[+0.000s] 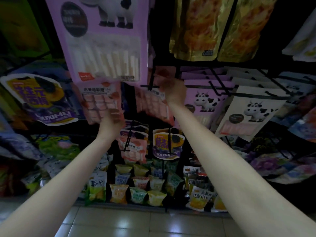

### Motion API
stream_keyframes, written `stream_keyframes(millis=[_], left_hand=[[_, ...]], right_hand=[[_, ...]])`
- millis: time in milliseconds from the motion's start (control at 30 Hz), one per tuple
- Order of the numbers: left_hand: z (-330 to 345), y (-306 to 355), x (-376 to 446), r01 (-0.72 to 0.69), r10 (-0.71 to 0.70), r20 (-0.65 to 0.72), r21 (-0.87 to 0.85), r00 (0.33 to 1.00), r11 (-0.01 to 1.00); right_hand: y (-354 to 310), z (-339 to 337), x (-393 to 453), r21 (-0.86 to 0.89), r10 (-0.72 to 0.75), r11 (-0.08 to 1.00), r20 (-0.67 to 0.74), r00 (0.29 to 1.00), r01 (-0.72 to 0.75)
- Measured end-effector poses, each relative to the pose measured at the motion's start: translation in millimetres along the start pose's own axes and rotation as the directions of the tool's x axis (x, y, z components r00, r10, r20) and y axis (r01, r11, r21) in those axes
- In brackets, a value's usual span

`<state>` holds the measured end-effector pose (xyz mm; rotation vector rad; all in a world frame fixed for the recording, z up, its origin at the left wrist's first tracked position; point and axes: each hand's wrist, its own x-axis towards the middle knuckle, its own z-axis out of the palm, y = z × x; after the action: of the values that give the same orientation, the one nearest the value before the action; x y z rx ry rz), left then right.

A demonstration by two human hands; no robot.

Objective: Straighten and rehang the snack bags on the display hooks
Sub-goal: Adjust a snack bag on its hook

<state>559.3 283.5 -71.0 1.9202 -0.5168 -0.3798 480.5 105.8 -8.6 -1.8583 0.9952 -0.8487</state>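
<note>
- Head view showed a dim wire display rack (222, 86) of thin black rods and hooks, hung with glossy plastic snack bags from top to floor level.
- Largest at the top hung a flat lilac bag (106, 40) printed with a cartoon black-and-white cow, its clear window showing a row of pale sticks; the small print along the bottom was too blurred to read.
- To the right hung two crinkled gold foil pouches (212, 28), shiny and rectangular.
- At the left hung a curved-edge purple and yellow bag (41, 100) carrying the letters "OUXIMEI", the start of the word cut off by glare.
- Further cow bags (203, 101) in lilac and cream hung on the right.
- A pink bag (98, 101) with a grid of square pink sweets behind a clear window sat just under the lilac bag; the left hand (112, 119) was closed on its lower right corner.
- A second pink bag (153, 105) hung beside it; the right hand (171, 86) was raised at its top edge next to a black hook (150, 86), fingers blurred, so whether it gripped the bag could not be told.
- Low down, small pillow-shaped packets (138, 183) in yellow, green and orange stood in rows above a glossy tiled floor (119, 223).
- One packet (200, 197) at the lower right read "Style" after Chinese characters.
</note>
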Motion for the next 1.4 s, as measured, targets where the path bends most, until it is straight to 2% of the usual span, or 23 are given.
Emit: stream_keyframes(millis=[67, 133, 167, 200, 267, 333, 467, 567, 700, 800, 867, 1000, 1133, 1200, 1300, 1400], left_hand=[[-2.6, -20.3, -10.8, 0.025, -0.028, 0.051, 0.059, 0.998, 0.998], [-1.8, -40.9, -21.8, -0.014, -0.002, 0.107, 0.148, 0.994, 0.989], [-0.6, -50.6, -26.2, -0.039, 0.010, 0.142, 0.205, 0.990, 0.978], [1.2, -59.9, -29.7, -0.060, 0.009, 0.183, 0.274, 0.983, 0.960], [6.0, -78.7, -36.4, -0.119, -0.005, 0.287, 0.416, 0.958, 0.902], [9.4, -97.1, -40.4, -0.223, -0.009, 0.412, 0.513, 0.911, 0.829], [11.1, -125.5, -39.6, -0.414, -0.045, 0.565, 0.654, 0.824, 0.633], [7.8, -134.1, -43.3, -0.412, -0.032, 0.530, 0.694, 0.847, 0.591], [-11.3, -138.5, -58.1, -0.281, -0.049, 0.418, 0.689, 0.907, 0.668], [-27.1, -144.6, -68.0, -0.290, -0.038, 0.417, 0.691, 0.908, 0.663], [-35.1, -148.7, -68.6, -0.277, -0.011, 0.388, 0.679, 0.922, 0.680], [-37.7, -143.0, -61.6, -0.255, 0.012, 0.354, 0.649, 0.935, 0.717], [-20.7, -117.1, -51.2, -0.346, 0.120, 0.406, 0.547, 0.906, 0.762], [-8.9, -100.7, -46.8, -0.405, 0.175, 0.453, 0.481, 0.874, 0.777], [9.6, -69.0, -45.3, -0.486, 0.231, 0.513, 0.442, 0.826, 0.754], [18.3, -31.9, -42.8, -0.384, 0.246, 0.406, 0.307, 0.880, 0.870]], right_hand=[[9.6, -4.1, -19.2, -0.090, -0.167, 0.983, -0.067, 0.984, 0.161], [29.3, -7.7, -57.2, -0.100, -0.327, 0.944, -0.145, 0.934, 0.315], [43.5, -7.5, -77.6, -0.084, -0.376, 0.926, -0.117, 0.919, 0.368], [59.0, -5.2, -95.7, -0.077, -0.381, 0.922, -0.021, 0.924, 0.378], [95.3, 9.8, -113.7, -0.146, -0.240, 0.948, 0.254, 0.937, 0.282], [122.0, 30.9, -113.5, -0.245, -0.055, 0.955, 0.413, 0.909, 0.169], [139.5, 68.0, -96.0, -0.284, 0.021, 0.946, 0.536, 0.844, 0.156], [152.2, 95.4, -75.9, -0.345, 0.086, 0.925, 0.602, 0.794, 0.161], [171.7, 128.4, -59.4, -0.440, 0.234, 0.888, 0.686, 0.689, 0.136], [182.4, 141.2, -62.4, -0.418, 0.208, 0.898, 0.681, 0.702, 0.140], [185.7, 140.7, -73.4, -0.380, 0.125, 0.902, 0.681, 0.722, 0.203], [177.3, 113.2, -98.6, -0.337, 0.062, 0.892, 0.750, 0.658, 0.301], [151.0, 58.3, -97.6, -0.337, 0.079, 0.853, 0.839, 0.538, 0.400], [132.4, 26.9, -93.6, -0.343, 0.079, 0.831, 0.852, 0.517, 0.438], [102.4, -19.3, -87.4, -0.322, 0.029, 0.827, 0.843, 0.538, 0.460], [73.8, -58.0, -77.2, -0.267, -0.118, 0.848, 0.748, 0.654, 0.458]])
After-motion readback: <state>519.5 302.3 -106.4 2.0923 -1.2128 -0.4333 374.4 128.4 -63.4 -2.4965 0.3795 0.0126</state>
